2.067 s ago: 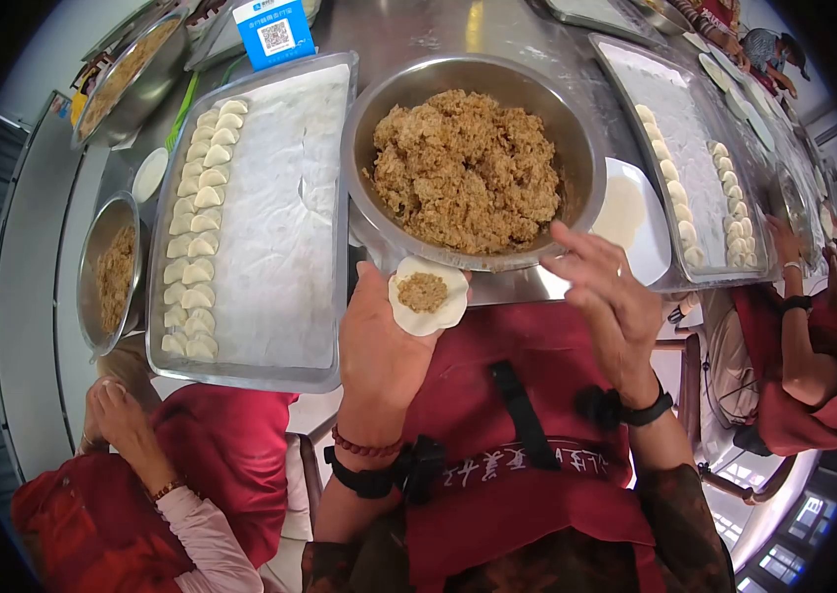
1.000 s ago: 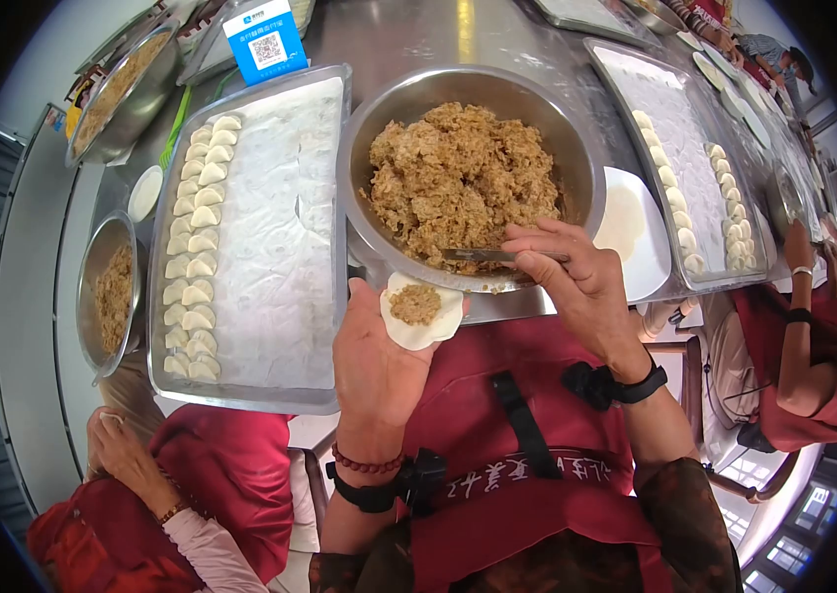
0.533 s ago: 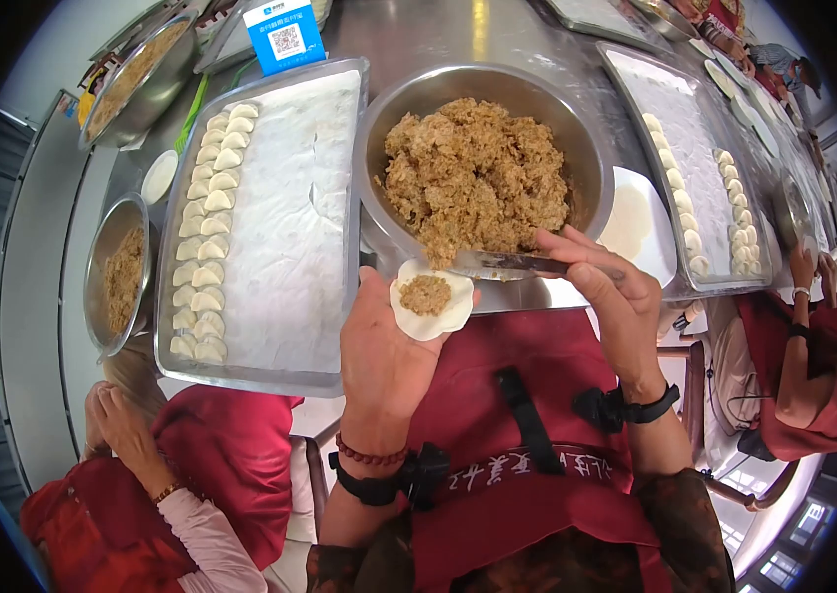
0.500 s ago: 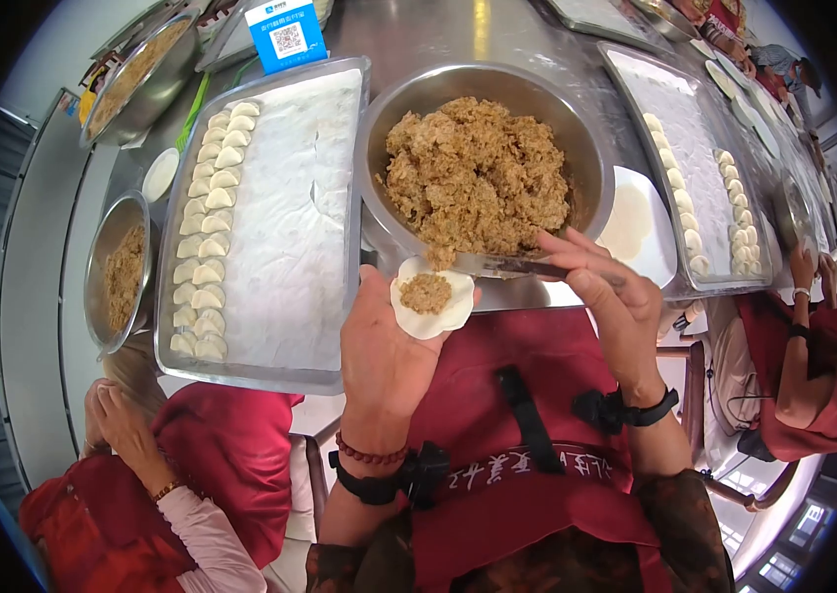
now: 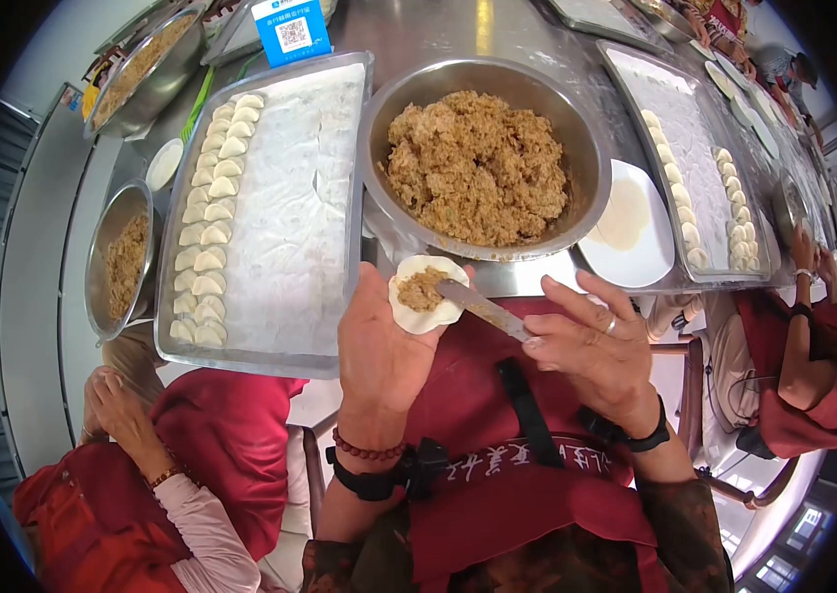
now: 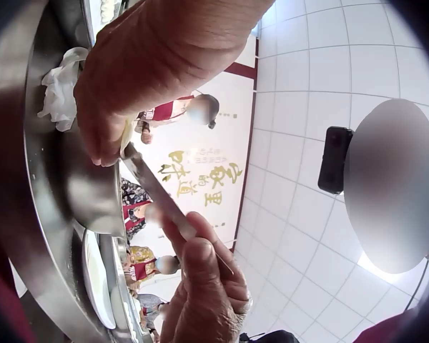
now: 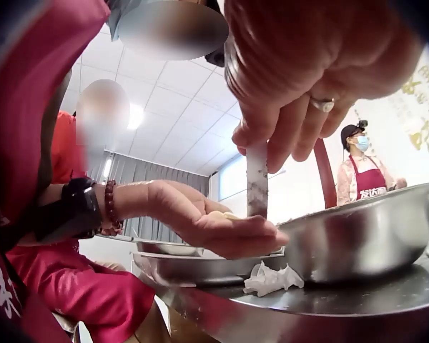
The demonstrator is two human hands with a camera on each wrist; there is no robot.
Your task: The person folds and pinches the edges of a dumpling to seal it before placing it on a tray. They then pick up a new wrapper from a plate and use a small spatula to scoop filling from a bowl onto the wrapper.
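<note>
My left hand (image 5: 384, 346) is palm up, and a round dough wrapper (image 5: 426, 318) with brown filling (image 5: 421, 289) rests on its fingers. My right hand (image 5: 596, 351) pinches a flat metal spatula (image 5: 487, 313) between thumb and fingers, its tip touching the filling. In the left wrist view the right hand (image 6: 209, 293) grips the spatula (image 6: 161, 196) from below. The right wrist view has the spatula (image 7: 257, 182) upright over the flat left hand (image 7: 200, 221). A steel bowl (image 5: 591, 212) of filling stands just beyond both hands.
On the left lies a tray (image 5: 334, 366) with rows of dumplings (image 5: 206, 262); another tray (image 5: 735, 277) is on the right. A white plate (image 5: 651, 257) with wrappers sits beside the bowl. A smaller bowl (image 5: 97, 306) and a seated person (image 5: 220, 435) are at the left.
My right hand has moved the spatula from the bowl's near rim down onto the wrapper. The lump of filling drawn up at the rim is gone from there. The left hand has barely moved.
</note>
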